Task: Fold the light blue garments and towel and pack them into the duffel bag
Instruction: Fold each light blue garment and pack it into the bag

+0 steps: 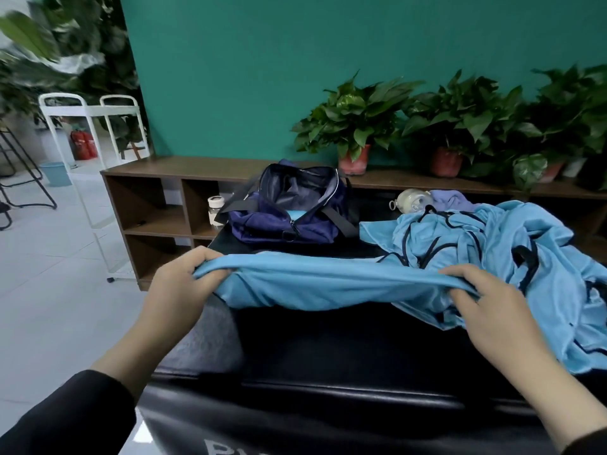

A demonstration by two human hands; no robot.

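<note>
Stretching between both hands, a light blue garment [328, 284] hangs in a band above the black padded worktop [345, 362]. The left hand [177, 287] has its fingers curled round the garment's left end, out past the worktop's left edge and over the pale tiled floor [56, 290]; the right hand [492, 307] grips the other end, where the cloth runs into a crumpled heap of light blue garments [486, 238] trimmed in dark piping. That heap covers the worktop's right side and spills over its near right edge. Bare black padding shows between the two forearms, under the held cloth. At the far left of the worktop sits the navy duffel bag [289, 208], unzipped and gaping, something light blue showing in its mouth. Behind the heap lie a clear bottle [412, 200] and a lilac cloth [451, 198]. A brown shelf unit [157, 205] with potted plants [354, 126] lines the teal wall beyond.
</note>
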